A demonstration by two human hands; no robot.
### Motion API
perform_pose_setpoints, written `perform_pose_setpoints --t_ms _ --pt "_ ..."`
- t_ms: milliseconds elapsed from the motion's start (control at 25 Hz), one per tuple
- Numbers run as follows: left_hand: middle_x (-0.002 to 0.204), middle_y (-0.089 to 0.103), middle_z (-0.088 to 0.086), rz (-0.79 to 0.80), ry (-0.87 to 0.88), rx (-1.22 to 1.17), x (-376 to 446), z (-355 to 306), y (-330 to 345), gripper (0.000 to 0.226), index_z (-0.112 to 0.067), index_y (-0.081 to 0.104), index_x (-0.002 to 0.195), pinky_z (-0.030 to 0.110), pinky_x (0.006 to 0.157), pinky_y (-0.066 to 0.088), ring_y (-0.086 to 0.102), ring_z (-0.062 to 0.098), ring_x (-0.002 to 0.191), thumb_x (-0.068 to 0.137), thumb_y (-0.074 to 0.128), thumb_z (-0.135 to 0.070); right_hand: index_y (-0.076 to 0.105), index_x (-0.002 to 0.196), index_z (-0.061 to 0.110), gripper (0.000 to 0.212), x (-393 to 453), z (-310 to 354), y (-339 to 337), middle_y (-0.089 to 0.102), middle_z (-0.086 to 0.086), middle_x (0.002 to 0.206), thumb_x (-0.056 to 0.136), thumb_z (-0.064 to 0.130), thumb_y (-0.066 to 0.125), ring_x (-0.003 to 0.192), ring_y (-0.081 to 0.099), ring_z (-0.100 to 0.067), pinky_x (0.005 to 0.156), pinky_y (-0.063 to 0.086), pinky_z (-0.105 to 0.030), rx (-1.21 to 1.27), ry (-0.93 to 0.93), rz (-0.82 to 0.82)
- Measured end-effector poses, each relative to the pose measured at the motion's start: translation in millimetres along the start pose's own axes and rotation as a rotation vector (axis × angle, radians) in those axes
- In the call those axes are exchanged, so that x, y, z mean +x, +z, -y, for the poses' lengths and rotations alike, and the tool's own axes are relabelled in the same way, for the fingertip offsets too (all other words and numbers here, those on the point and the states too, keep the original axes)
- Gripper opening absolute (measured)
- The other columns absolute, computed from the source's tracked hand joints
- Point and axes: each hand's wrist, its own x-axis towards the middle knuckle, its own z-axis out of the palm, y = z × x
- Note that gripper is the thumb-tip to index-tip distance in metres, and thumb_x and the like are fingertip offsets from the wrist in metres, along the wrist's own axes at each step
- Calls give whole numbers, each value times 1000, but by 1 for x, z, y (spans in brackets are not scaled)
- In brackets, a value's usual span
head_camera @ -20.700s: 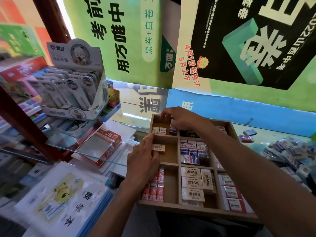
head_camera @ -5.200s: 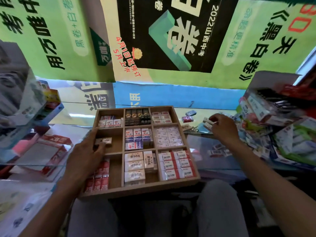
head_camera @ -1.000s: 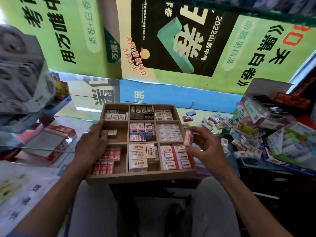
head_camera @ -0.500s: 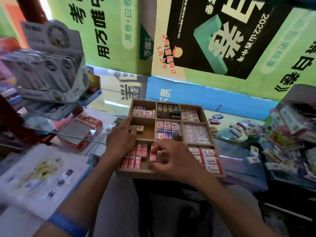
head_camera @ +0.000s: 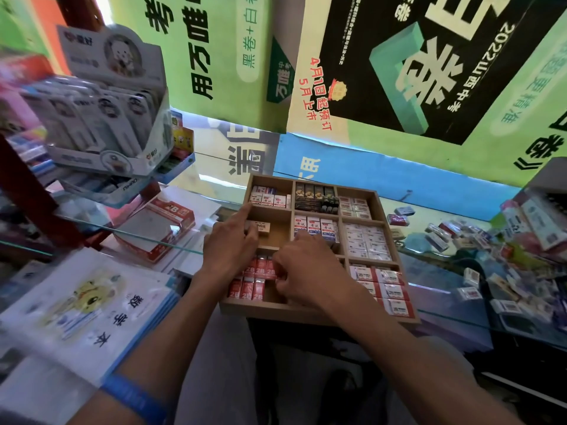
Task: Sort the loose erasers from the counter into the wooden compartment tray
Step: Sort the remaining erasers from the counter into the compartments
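The square wooden compartment tray (head_camera: 310, 310) is being steadied at its left edge by the left hand (head_camera: 230, 250), whose relaxed fingers are lying over the tray's left wall, gripping nothing. The right hand (head_camera: 303, 276) is being held curled over the near-left compartment, beside the red 2B erasers (head_camera: 257, 277); whether an eraser is being pinched cannot be told. Loose wrapped erasers (head_camera: 460, 237) are lying scattered on the glass tabletop (head_camera: 445, 289) to the right of the tray.
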Motion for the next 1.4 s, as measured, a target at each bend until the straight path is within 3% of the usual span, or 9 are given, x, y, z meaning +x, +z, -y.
perform_pose_setpoints --t_ms 200,320,440,640,760,880,1000,1160,1400 --pt "126 62 10 8 -16 7 -1 -2 -1 46 -37 30 145 45 91 49 61 29 106 100 35 -38 65 111 24 24 -6 4 17 55 1 119 91 35 59 119 42 -24 103 30 -47 -43 30 -168" --pt "121 64 11 41 -27 7 -1 3 -2 50 -43 26 143 50 88 52 63 29 99 94 27 -50 66 112 23 25 -14 -3 24 57 3 122 94 35 55 118 42 -21 101 31 -42 120 -16 -246" --pt "120 64 10 84 -17 41 0 5 0 54 -41 23 145 54 85 54 65 28 97 93 25 -56 70 103 19 19 -38 -32 29 64 4 114 92 30 60 106 49 -15 90 39 -34 327 44 -462" --pt "138 50 14 28 48 279 -5 -12 -1 48 -25 35 143 53 90 47 54 39 112 98 36 -43 71 91 14 9 -111 -117 53 67 2 101 86 16 64 93 52 -13 79 37 -27 419 467 -815" --pt "139 47 16 57 39 302 -6 -15 -5 47 -23 34 144 53 90 44 52 43 113 100 40 -39 68 103 12 23 -159 -181 85 65 -7 109 80 9 63 102 58 -30 86 45 -36 384 831 -860" --pt "136 49 17 58 53 287 -8 -17 -5 44 -22 35 142 54 88 44 54 44 110 101 41 -37 63 118 8 41 -195 -226 105 60 -14 121 78 9 65 111 56 -36 92 47 -47 306 1036 -734" --pt "133 50 18 57 45 286 -11 -22 -4 43 -20 36 141 54 87 44 55 43 108 101 41 -35 64 120 4 38 -200 -236 109 60 -17 126 84 15 64 114 55 -39 93 46 -48 232 1027 -560" --pt "133 51 17 56 31 277 -12 -25 -5 41 -19 38 139 53 87 43 55 42 108 101 41 -35 68 118 16 33 -191 -233 106 60 -12 116 87 29 65 111 53 -36 89 45 -48 215 950 -434" --pt "140 47 16 68 25 216 -14 -31 -7 46 -21 34 146 53 93 42 52 40 116 102 40 -35 68 99 18 21 -186 -200 90 65 4 92 80 11 74 86 58 -14 76 51 -39 532 762 -814"
